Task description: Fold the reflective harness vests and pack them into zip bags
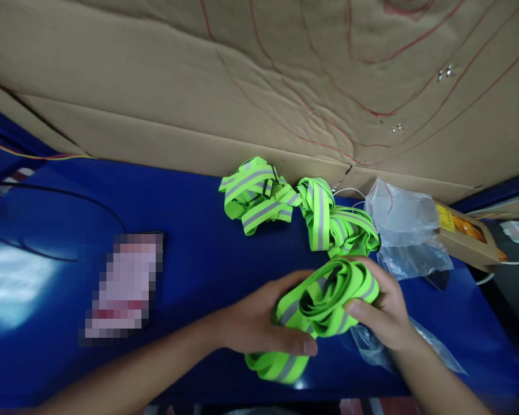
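A coiled neon-green reflective strap (328, 294) with a grey stripe is held between both hands above the blue table. My left hand (263, 317) grips its left side, with the thumb across the front and the other fingers hidden behind it. From the right, my right hand (383, 308) clasps the coil, thumb pressed on the front. A lower green loop (281, 366) hangs below my left thumb. Behind the hands lie more strap bundles: a left one (259, 196) with black buckles, and a right one (328, 219) in overlapping coils.
Clear plastic bags (409, 230) lie at the right, beside a cardboard box (471, 239). Another plastic bag (432, 346) is near my right forearm. A pixelated flat object (125, 285) and black cables (60, 187) are at the left. A cardboard panel (155, 98) stands behind the blue table (190, 253).
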The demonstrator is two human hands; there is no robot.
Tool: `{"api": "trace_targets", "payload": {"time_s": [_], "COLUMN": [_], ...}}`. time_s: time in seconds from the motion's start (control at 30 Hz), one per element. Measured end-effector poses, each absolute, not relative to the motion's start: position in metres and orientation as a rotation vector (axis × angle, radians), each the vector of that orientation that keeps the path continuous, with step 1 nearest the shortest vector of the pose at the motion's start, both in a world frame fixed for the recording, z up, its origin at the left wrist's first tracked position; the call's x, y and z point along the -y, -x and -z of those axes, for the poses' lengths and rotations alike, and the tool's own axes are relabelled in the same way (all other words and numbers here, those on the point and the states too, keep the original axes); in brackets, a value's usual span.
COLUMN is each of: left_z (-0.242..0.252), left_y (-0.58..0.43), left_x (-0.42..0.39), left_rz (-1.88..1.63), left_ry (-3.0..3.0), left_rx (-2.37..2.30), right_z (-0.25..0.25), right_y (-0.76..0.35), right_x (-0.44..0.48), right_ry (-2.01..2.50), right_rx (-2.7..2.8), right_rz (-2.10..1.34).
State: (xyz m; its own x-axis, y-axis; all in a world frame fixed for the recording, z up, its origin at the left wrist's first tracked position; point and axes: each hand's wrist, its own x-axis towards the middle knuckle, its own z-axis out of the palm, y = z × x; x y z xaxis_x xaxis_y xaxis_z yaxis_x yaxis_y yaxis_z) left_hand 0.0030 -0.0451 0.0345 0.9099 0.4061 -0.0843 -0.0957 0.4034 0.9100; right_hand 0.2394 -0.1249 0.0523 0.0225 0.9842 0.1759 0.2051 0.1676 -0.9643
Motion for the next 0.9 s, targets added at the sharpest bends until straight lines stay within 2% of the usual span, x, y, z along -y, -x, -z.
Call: {"api": "trace_targets", "payload": {"time_s": [0.1,0.27,0.6,0.7,0.8,0.9], "left_z": [-0.028,-0.026,-0.019,-0.017,-0.016,-0.015], "left_y": [-0.014,-0.015,-0.017,-0.017,-0.016,-0.016], "left_x": [0.055,0.055,0.058,0.062,0.063,0.06], "left_rz": [-0.16,-0.284,-0.183,-0.146,-0.172,-0.121], "left_ry": [-0.751,-0.562,-0.693,-0.73,-0.734,-0.782], "left_rx": [-0.417,-0.513,-0.553,-0.561,-0.495,-0.456], "right_z": [-0.053,-0.039,-0.032,-0.038,-0.042,-0.044], "right_y": [-0.231,-0.231,-0.221,-0.22,-0.224,-0.227], "right_x": [0.123,0.12,0.135,0.133,0.122,0.112], "right_ry": [1.324,1.38,1.155,1.349,1.558,1.523], "right_rx": [1.59,1.696,2.024,1.705,1.07,0.668], "right_rz": [-0.639,-0.346,-0.282,-0.431,-0.897,-1.302]}}
